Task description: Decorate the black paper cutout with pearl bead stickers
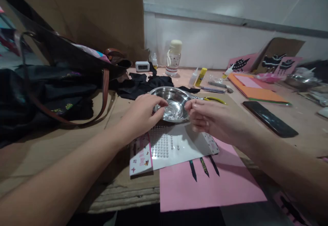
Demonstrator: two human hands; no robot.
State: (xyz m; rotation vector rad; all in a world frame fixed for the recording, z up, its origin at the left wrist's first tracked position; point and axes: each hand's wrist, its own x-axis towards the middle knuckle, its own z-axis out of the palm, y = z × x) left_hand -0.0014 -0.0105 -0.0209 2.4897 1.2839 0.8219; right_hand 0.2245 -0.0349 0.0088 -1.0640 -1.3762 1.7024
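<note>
A shiny metal bowl stands in front of me with small clear bits at its bottom. My left hand reaches over the bowl's left rim, thumb and forefinger apart, with nothing visible between them. At the right rim my right hand is closed, its fingertips pinched together; whatever they hold, if anything, is too small to make out. Below the bowl lies a white sheet of stick-on gems, part of its rows bare. It rests partly on a pink paper bearing dark pointed strips.
Left is a large dark bag with a brown strap. Behind the bowl are black cloth scraps, a bottle, a glue stick and yellow-handled pliers. To the right lie a phone and orange paper.
</note>
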